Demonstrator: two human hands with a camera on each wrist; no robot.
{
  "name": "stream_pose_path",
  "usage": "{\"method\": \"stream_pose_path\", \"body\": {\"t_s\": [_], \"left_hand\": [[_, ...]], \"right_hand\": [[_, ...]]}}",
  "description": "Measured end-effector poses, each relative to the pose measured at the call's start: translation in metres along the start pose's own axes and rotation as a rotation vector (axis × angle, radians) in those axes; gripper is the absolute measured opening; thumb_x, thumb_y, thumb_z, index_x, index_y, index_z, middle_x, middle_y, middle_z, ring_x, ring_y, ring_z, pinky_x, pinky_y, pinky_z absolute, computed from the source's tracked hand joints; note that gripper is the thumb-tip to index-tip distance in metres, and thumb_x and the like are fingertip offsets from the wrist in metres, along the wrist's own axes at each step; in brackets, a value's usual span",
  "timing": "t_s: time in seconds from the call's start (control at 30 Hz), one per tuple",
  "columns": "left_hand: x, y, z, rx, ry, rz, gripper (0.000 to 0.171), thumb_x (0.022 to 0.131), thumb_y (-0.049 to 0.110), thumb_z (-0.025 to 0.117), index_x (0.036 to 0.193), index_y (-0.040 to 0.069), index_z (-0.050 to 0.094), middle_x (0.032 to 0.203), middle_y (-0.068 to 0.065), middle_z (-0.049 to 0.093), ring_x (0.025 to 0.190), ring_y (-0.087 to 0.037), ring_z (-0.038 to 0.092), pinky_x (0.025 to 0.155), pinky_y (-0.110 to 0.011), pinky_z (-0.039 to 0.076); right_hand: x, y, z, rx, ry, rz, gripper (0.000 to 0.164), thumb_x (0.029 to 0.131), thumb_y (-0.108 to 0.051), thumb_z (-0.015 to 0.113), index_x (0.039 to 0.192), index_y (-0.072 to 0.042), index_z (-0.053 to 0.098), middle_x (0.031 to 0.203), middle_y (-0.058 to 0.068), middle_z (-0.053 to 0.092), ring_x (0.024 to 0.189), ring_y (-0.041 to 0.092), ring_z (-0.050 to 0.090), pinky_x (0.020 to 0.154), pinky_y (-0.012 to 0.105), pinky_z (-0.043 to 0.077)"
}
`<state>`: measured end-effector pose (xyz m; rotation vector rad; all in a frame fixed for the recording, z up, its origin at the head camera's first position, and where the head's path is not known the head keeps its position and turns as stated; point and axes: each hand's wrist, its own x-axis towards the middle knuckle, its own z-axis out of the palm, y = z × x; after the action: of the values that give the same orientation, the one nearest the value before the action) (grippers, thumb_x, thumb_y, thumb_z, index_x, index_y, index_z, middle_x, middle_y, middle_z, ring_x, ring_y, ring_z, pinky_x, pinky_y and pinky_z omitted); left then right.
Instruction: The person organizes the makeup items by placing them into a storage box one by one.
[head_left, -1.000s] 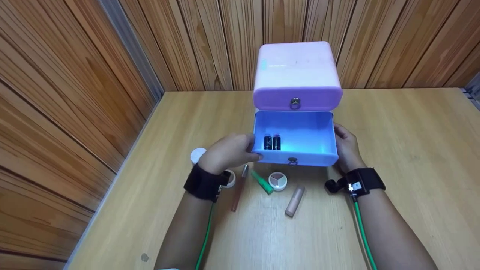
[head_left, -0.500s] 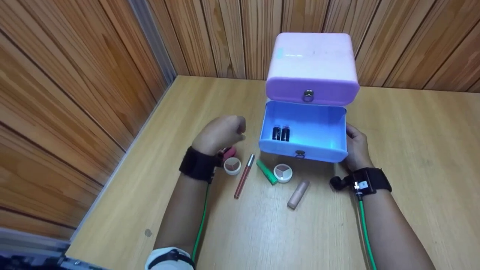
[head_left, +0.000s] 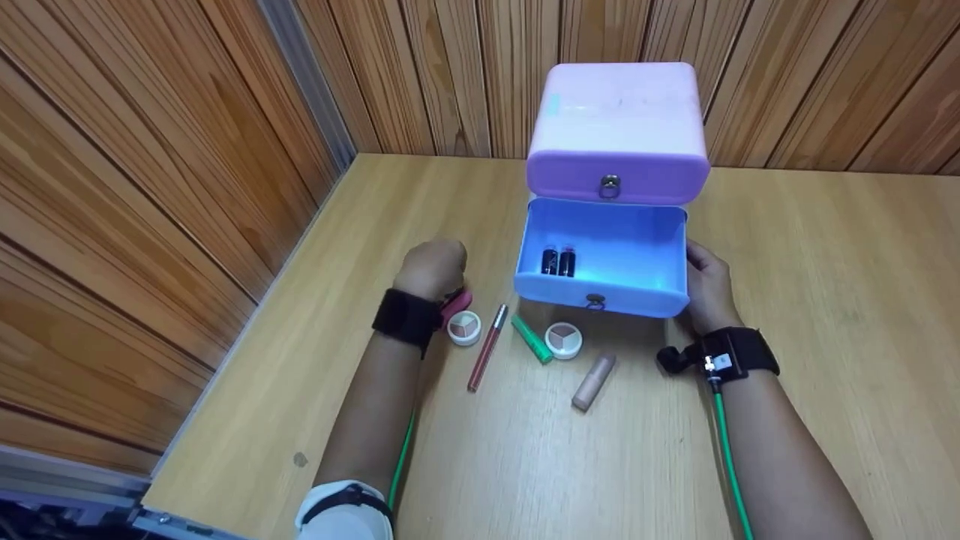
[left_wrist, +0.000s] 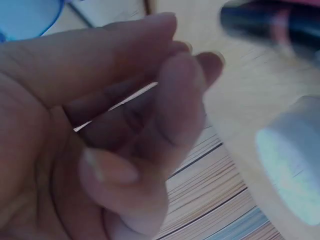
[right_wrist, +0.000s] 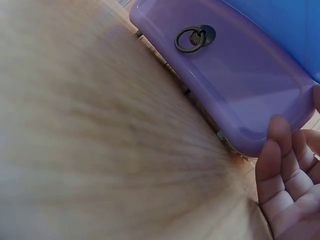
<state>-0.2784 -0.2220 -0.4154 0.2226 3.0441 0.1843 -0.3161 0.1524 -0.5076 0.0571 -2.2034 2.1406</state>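
Though indistinct, seemingly bottles inside drawer.

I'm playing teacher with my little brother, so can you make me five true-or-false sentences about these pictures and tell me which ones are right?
1. The blue drawer is pulled open. True.
2. The green tube lies inside the blue drawer. False: it lies on the table, in front of the drawer.
3. Two small dark containers are in the blue drawer. True.
4. The left hand is gripping the green tube. False: no object shows between its fingers.
5. The right hand is at the side of the drawer box. True.
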Motion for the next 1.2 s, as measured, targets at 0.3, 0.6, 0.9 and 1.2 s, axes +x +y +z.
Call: {"method": "stream_pose_path", "body": {"t_s": [0.3,0.6,0.9,1.2], "left_hand": [[-0.0001,-0.0010,0.0031,-0.007,-0.048,-0.004,0.027,0.083,0.006,0.062,0.060,0.011,0.049,0.065,-0.005,0.054,0.059,-0.022,0.047,0.051,-0.037,0.038],[-0.0007,0.0013,0.0048,-0.018,-0.074,-0.006,0.024,0.083,0.007,0.061,0.061,0.011,0.052,0.066,-0.005,0.056,0.060,-0.022,0.049,0.050,-0.035,0.037],[0.0011,-0.0016,0.0078,-0.115,-0.138,0.005,0.021,0.094,0.013,0.058,0.111,0.007,0.069,0.105,-0.010,0.067,0.090,-0.025,0.060,0.076,-0.038,0.049],[0.0018,0.0044,0.0048,-0.187,-0.168,-0.005,0.025,0.092,0.009,0.061,0.117,0.006,0.064,0.105,-0.009,0.064,0.087,-0.023,0.058,0.072,-0.035,0.049]], "right_hand": [[-0.0018,-0.0023,-0.0023,0.018,0.005,0.015,0.045,0.099,-0.027,0.058,0.139,-0.008,0.053,0.127,0.005,0.059,0.117,0.019,0.051,0.089,0.023,0.044],[-0.0051,-0.0048,-0.0014,0.010,0.013,0.032,0.044,0.098,-0.029,0.059,0.136,-0.008,0.057,0.121,0.006,0.061,0.110,0.018,0.054,0.084,0.023,0.046],[-0.0035,-0.0036,-0.0036,-0.021,0.008,0.046,0.046,0.099,-0.030,0.057,0.138,-0.008,0.054,0.122,0.005,0.061,0.111,0.018,0.053,0.086,0.024,0.045],[-0.0058,-0.0067,-0.0062,0.000,0.022,0.058,0.045,0.098,-0.032,0.059,0.135,-0.006,0.057,0.118,0.007,0.062,0.106,0.018,0.055,0.083,0.024,0.047]]}}
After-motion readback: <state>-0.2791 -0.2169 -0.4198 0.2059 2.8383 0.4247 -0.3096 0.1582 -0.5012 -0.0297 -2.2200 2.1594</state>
